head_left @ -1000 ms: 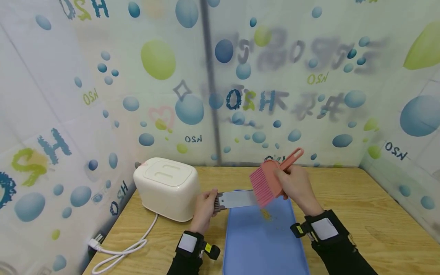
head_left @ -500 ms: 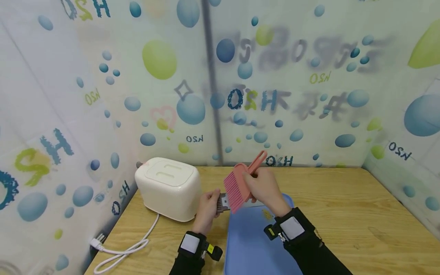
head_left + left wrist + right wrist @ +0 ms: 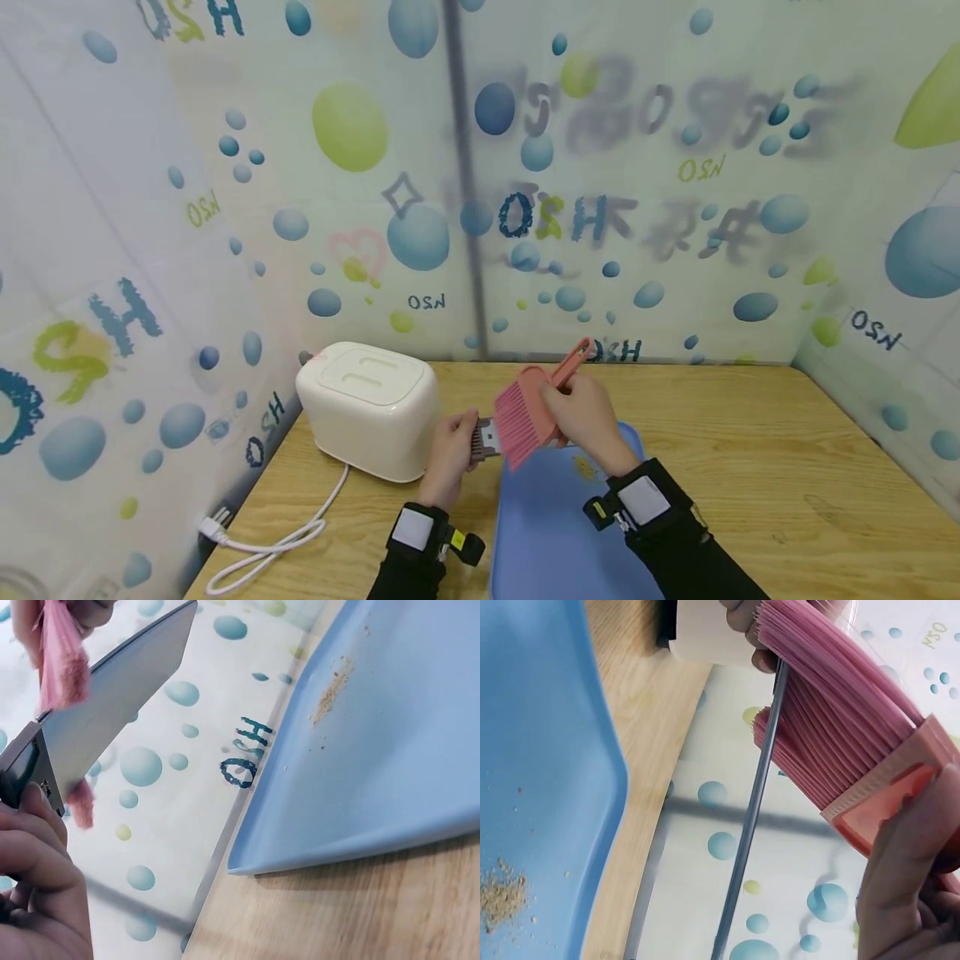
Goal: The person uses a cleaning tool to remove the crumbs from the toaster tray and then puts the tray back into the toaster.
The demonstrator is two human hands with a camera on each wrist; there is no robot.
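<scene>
My left hand [image 3: 450,454] grips the grey end of a toaster crumb tray [image 3: 127,690], a thin metal sheet held up above the table. In my right hand [image 3: 588,421] is a pink brush [image 3: 525,417], gripped near the base of its handle. Its bristles [image 3: 840,727] press over the sheet's edge close to the grey end, some on each side in the right wrist view. Most of the metal sheet is hidden behind the brush in the head view. Below lies a blue tray [image 3: 570,533] with a small heap of tan crumbs [image 3: 330,694] on it.
A white toaster [image 3: 367,417] with its lid on stands on the wooden table [image 3: 750,483], just left of my left hand. Its white cord [image 3: 300,533] lies coiled at the table's left edge. Patterned curtains [image 3: 675,208] enclose the back and sides.
My right hand has swept the brush leftward along the crumb tray, from its far end to near the grey end, then shifted slightly back right and down. My left hand stays almost still.
</scene>
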